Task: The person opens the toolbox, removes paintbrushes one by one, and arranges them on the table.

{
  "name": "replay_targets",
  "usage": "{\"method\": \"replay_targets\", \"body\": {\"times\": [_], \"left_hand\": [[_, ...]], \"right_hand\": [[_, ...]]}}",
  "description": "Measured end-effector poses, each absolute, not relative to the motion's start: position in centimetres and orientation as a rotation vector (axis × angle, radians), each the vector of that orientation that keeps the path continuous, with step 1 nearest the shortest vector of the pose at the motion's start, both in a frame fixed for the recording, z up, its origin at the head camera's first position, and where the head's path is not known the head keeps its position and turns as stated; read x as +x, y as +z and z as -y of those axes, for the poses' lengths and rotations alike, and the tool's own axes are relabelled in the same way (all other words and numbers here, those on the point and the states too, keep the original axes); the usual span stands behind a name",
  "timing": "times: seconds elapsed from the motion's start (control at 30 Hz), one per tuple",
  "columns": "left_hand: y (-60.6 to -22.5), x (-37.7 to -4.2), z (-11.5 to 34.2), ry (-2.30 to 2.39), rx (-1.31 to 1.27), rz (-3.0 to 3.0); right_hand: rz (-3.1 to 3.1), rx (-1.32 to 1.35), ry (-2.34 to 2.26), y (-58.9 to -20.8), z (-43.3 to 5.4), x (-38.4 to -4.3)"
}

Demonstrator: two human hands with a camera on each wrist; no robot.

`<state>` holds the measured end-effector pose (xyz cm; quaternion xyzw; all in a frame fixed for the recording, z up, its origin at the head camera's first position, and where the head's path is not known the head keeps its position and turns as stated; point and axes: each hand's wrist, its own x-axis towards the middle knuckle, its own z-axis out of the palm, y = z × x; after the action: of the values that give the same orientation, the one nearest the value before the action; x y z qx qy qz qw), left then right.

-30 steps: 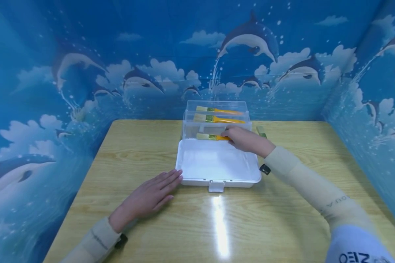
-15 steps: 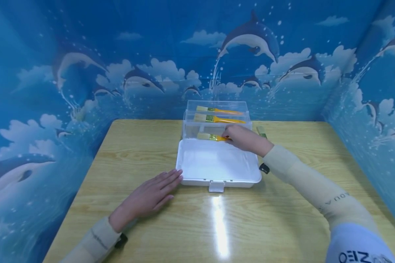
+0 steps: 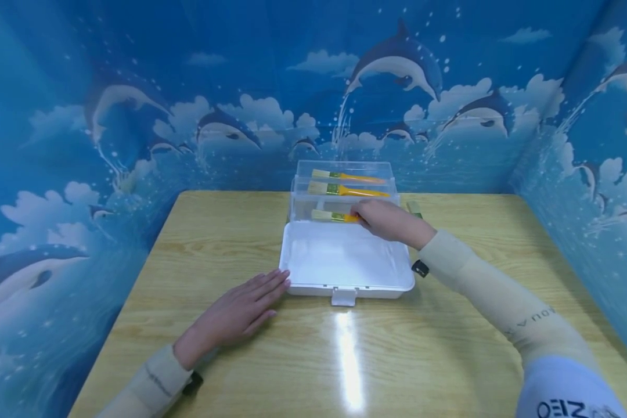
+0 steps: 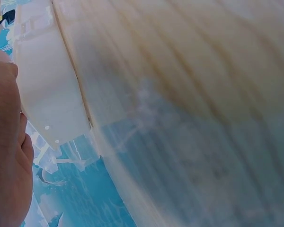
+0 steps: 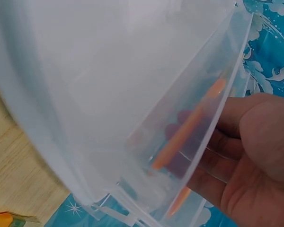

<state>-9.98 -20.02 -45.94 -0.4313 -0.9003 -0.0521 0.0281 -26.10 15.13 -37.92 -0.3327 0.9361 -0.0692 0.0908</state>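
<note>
In the head view my right hand [image 3: 384,219] reaches over the front clear tray of a white art box, fingers curled at the orange handle of a paintbrush [image 3: 334,216]. It appears to pinch that handle; the thumb is hidden. Through the translucent tray wall the right wrist view shows the orange handle [image 5: 189,125] crossing in front of my fingertips. My left hand [image 3: 235,310] lies on the table, fingers straight, their tips touching the front left corner of the white box [image 3: 347,255]. The left wrist view shows the box side [image 4: 49,75] beside that hand.
Stepped clear trays at the back hold two more paintbrushes, one upper [image 3: 350,176] and one lower [image 3: 347,190]. Another paintbrush [image 3: 414,209] lies on the table to the box's right, partly hidden by my arm. A latch [image 3: 343,296] hangs at the front. Dolphin-printed walls [image 3: 240,69] enclose the wooden table.
My right hand and the front paintbrush shift very slightly left within the tray. My left hand and the box stay where they were.
</note>
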Motion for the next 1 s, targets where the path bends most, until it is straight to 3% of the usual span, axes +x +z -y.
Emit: {"method": "replay_targets", "body": {"times": [1.0], "left_hand": [[-46.0,-9.9,19.9,-0.149,-1.323,2.77]], "right_hand": [[-2.81,-0.903,-0.41,-37.3,-16.9,-25.5]]}}
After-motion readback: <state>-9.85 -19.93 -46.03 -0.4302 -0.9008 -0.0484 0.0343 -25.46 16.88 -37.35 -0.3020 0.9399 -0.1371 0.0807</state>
